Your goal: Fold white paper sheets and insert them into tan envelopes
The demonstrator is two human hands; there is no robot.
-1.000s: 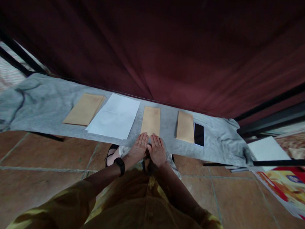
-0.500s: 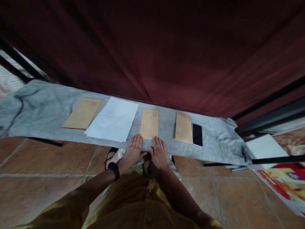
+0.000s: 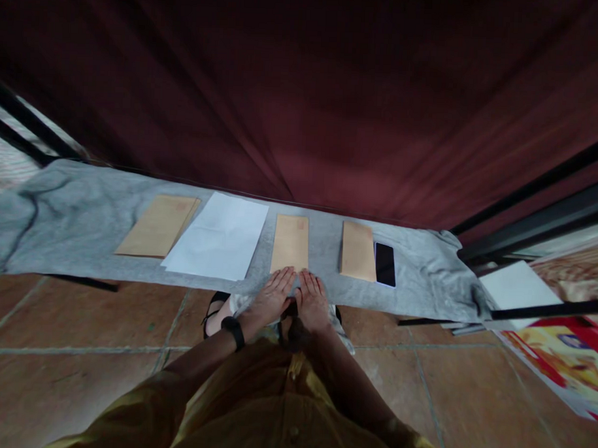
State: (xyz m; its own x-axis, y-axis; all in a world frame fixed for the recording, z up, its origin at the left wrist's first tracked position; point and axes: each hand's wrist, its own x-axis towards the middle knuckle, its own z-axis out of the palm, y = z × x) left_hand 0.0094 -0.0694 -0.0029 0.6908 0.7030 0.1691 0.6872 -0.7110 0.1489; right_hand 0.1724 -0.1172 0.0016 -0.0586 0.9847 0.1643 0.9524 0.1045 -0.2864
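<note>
My left hand [image 3: 271, 296] and my right hand [image 3: 312, 299] lie flat and side by side on the near edge of a grey cloth [image 3: 74, 209] spread over a narrow table. Both are open, fingers stretched forward. Their fingertips reach the near end of a narrow brown envelope [image 3: 290, 241] in the middle. A black band [image 3: 233, 330] sits on my left wrist. Left of that envelope lies a white sheet of paper [image 3: 216, 242], and beyond it a larger brown envelope [image 3: 156, 224].
A second narrow brown envelope [image 3: 357, 249] lies to the right with a black phone [image 3: 384, 263] beside it. A dark red curtain [image 3: 303, 93] hangs behind the table. At far right are a white sheet [image 3: 517, 286] and a printed poster [image 3: 569, 364]. Below is a tiled floor [image 3: 79, 334].
My hands drew together again after spreading slightly half a second ago, and the fingertips slid forward to the envelope's near end. The view shifted a little.
</note>
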